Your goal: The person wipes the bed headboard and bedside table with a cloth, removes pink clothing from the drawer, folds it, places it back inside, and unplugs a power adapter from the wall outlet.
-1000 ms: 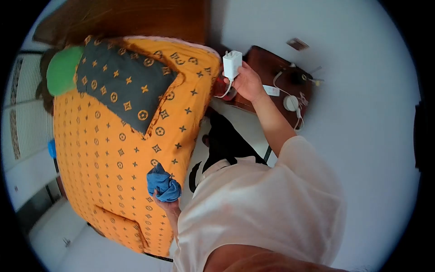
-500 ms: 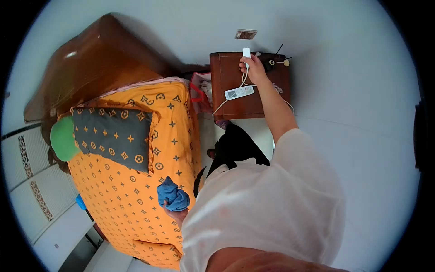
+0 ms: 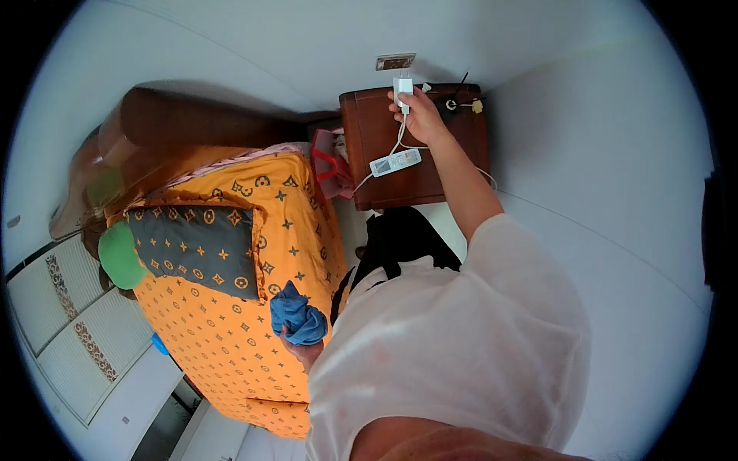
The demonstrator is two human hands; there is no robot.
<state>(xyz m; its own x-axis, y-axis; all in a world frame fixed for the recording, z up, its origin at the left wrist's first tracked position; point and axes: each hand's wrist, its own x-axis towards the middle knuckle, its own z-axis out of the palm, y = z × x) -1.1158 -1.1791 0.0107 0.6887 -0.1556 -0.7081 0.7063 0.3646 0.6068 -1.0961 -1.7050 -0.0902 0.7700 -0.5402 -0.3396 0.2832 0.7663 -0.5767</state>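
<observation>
My right hand [image 3: 421, 115] is closed around a white charger plug [image 3: 403, 87]. Its prongs point at the wall socket [image 3: 395, 62], with a small gap apparently between them. A white cable [image 3: 399, 137] runs down from the charger over the brown bedside cabinet [image 3: 461, 173]. On the cabinet top, below that hand, lies a white remote control [image 3: 396, 161]. Over the edge of the bed, my left hand [image 3: 304, 350] grips a crumpled blue cloth [image 3: 300, 317], which hides most of its fingers.
The bed has an orange patterned sheet [image 3: 223, 330], a dark pillow [image 3: 196, 246] and a brown headboard [image 3: 154, 123]. A green round object [image 3: 121, 256] rests beside the pillow. Between bed and cabinet sits a red-edged bag [image 3: 330, 165]. A dark bottle-like object [image 3: 451, 106] stands on the cabinet.
The view has shifted slightly. My right hand has brought the charger closer to the wall socket, and its prongs now show. The left hand still holds the blue cloth.
</observation>
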